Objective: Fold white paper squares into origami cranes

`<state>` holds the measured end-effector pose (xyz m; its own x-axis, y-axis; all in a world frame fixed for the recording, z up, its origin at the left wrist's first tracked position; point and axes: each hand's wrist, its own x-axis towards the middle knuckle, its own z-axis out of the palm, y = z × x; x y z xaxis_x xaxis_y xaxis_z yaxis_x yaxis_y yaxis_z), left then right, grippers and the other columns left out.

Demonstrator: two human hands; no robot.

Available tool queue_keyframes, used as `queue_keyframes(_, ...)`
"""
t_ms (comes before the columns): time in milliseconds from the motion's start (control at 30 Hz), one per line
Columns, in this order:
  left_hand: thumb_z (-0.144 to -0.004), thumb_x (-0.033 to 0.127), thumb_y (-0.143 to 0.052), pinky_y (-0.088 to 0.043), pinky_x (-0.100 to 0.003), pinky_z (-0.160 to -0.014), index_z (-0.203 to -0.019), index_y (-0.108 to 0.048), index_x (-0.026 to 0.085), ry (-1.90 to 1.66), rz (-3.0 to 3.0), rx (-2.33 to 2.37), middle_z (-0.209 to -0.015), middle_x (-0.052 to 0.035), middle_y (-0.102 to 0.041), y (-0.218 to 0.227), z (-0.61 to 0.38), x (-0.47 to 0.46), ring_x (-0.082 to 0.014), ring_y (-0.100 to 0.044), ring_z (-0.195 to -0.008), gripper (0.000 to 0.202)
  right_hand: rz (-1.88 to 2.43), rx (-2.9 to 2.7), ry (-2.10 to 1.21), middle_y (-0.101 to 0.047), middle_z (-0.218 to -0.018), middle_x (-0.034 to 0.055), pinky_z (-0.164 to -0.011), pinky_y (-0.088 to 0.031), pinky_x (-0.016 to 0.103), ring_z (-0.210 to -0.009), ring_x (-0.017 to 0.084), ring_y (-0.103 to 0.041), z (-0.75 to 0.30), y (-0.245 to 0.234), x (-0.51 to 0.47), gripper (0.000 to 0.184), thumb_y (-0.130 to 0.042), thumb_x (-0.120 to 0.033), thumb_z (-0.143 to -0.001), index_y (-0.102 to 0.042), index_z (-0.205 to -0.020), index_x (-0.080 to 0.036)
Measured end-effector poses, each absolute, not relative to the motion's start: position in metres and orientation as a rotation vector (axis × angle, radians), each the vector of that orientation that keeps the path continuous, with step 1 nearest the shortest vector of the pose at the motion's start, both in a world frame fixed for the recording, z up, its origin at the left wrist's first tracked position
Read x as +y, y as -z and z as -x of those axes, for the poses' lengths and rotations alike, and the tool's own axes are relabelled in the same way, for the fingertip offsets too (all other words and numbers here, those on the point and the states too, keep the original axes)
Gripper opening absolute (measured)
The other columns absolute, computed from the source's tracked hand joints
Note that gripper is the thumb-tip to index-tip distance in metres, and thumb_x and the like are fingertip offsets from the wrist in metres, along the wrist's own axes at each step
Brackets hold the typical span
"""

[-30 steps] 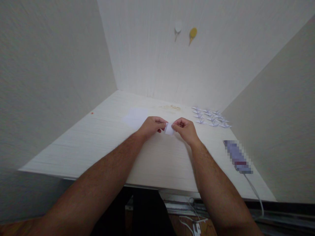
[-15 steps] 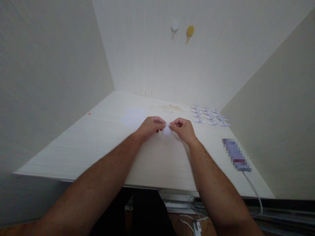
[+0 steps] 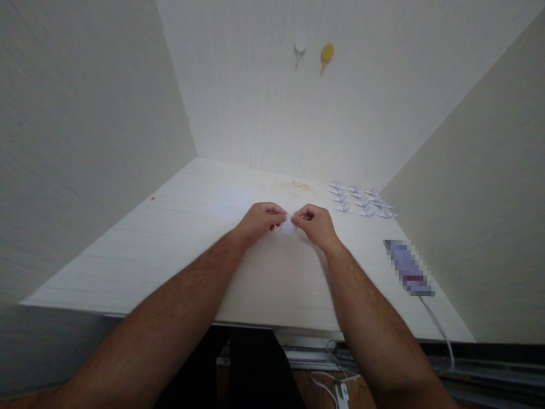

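Moving slightly closer to the left hand [image 3: 261, 220] since a second ago, the right hand [image 3: 317, 223] is pinching one side of a small white paper [image 3: 288, 227], while the left hand is clamping the other side. That paper is showing between both hands, over the middle of the table [image 3: 272, 284]. Flat white sheets [image 3: 230, 203] are lying beyond the left hand; folded paper figures [image 3: 361, 203] are resting far right.

There is room over the surface [image 3: 140, 244] left of the hands [image 3: 261, 219] and between the forearms [image 3: 191, 281]. Rows of folded papers [image 3: 361, 205] crowd the far right corner, and a blurred flat device [image 3: 406, 266] with its cable [image 3: 439, 328] narrows the right side; walls [image 3: 238, 91] close in left, back and right.
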<state>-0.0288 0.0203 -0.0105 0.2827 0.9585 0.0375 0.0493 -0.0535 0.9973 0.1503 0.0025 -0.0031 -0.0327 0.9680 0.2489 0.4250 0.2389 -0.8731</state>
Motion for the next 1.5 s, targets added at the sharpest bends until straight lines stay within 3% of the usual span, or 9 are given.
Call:
queue_keyframes(1267, -0.071, 0.034, -0.064, -0.034, -0.022, -0.047, -0.076, -0.068, 0.014, -0.991, -1.534, 1.130, -0.057, 0.0005, -0.058, 0.0054, 0.0268, 0.0159, -0.0090, -0.047, -0.049, 0.021, 1.351, -1.610, -0.747, -0.052, -0.052, -0.0032, -0.044, -0.026, 0.022, -0.047, 0.008, -0.040, -0.1487, 0.0009, 0.0010, 0.015, -0.068, -0.031, -0.066, -0.062, -0.065, -0.017)
queue_keyframes(1500, -0.071, 0.029, -0.061, -0.037, -0.022, -0.052, -0.069, -0.066, 0.014, -1.093, -1.627, 1.250, -0.058, 0.0006, -0.059, 0.0033, 0.0217, 0.0140, -0.0094, -0.048, -0.052, 0.015, 1.369, -1.665, -0.692, -0.051, -0.052, -0.0042, -0.046, -0.028, 0.022, -0.047, 0.008, -0.040, -0.1489, 0.0018, 0.0001, 0.019, -0.068, -0.035, -0.068, -0.063, -0.065, -0.017)
